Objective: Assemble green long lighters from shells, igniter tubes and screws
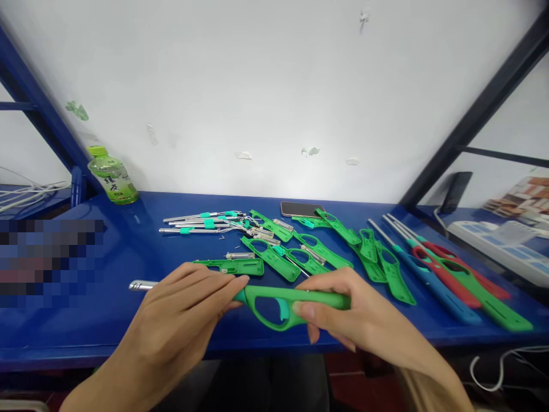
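A green long-necked gas lighter (270, 293) lies level across both my hands, above the front of the blue table. My left hand (180, 312) is closed around its metal neck, whose tip sticks out on the left. Around the green handle, my right hand (338, 306) is closed, its thumb beside the teal trigger. Just behind lie loose green handle shells (274, 260), some with clear fuel tanks (313, 254) next to or in them. Metal lighter tubes (199, 223) with teal parts and wires are heaped farther left.
Whole lighters, including a blue one (437, 280) and a red one (461, 292), lie at the right. A phone (302, 209) rests near the wall. At the back left stands a green tea bottle (114, 177). Blue frame posts flank the table (86, 326).
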### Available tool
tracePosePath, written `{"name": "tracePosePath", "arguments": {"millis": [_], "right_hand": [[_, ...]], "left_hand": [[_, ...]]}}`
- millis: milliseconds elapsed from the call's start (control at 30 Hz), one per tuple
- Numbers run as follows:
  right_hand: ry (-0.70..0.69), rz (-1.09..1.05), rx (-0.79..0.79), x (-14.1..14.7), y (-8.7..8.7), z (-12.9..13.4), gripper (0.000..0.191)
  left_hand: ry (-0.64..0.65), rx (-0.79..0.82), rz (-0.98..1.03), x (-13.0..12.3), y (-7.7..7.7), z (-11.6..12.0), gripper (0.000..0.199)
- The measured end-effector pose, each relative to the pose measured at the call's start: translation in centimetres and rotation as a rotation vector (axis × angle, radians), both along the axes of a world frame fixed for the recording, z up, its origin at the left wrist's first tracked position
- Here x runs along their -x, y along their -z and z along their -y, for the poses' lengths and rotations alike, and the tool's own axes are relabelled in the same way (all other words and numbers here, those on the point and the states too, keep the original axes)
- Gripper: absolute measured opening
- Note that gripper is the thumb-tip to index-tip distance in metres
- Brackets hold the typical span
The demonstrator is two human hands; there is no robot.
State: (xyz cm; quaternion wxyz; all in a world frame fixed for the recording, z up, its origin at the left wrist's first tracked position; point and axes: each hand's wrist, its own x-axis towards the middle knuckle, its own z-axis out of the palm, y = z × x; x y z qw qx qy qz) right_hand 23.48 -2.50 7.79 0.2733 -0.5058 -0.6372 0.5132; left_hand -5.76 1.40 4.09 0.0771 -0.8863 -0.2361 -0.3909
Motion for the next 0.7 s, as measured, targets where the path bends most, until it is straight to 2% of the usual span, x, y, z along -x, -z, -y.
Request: {"name": "tracePosePath", "arguments": {"millis": [100,267,367,533,600,700], "right_hand": [[0.017,0.028,-0.021,0.2,0.1,0.0,0.035],[0.017,0.013,-0.043,0.4,0.3,-0.1,0.033],[0.091,0.088,-0.173,-0.1,0.2,0.1,0.024],[0.221,0.135,-0.357,-1.5,0.3,0.5,0.031],[0.242,0.145,-0.414,-1.6,0.3,0.5,0.028],[0.239,0.15,-0.504,-1.0,0.2,0.6,0.021]], "left_hand": [[-0.001,0.043,-0.026,0.3,0.1,0.3,0.039],[-0.068,-0.016,-0.023,-0.1,-0.5,0.8,0.035],[-0.141,-0.044,0.023,-0.3,-0.8,0.5,0.028],[-0.303,0.022,0.087,0.1,-1.1,-0.2,0.016],[-0.287,0.066,0.078,0.4,-1.1,-0.1,0.019],[-0.226,0.137,-0.019,0.4,-1.0,0.4,0.034]]}}
